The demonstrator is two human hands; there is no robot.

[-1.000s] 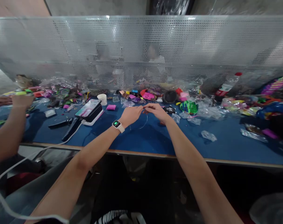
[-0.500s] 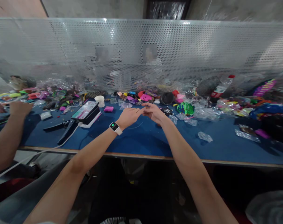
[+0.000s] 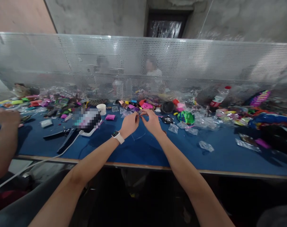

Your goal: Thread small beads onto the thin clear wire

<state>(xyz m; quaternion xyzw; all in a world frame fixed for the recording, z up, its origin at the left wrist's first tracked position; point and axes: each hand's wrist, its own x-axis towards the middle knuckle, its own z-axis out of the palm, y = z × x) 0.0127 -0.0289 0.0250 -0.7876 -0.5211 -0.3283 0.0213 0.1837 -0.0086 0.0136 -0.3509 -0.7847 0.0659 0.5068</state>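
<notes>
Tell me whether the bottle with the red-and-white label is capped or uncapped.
Capped: a red cap sits on top of the bottle. How tightly it is closed, I cannot tell.

A compact smartwatch [image 3: 115, 134] with a dark, round-cornered rectangular screen and a smooth, pale beige strap [image 3: 121, 138] circled the left wrist, at eight o'clock from the middle of the view. The left hand [image 3: 130, 125] and right hand [image 3: 152, 122] were bare, and both arms likewise past the elbow, toward about eight and half past four.
</notes>
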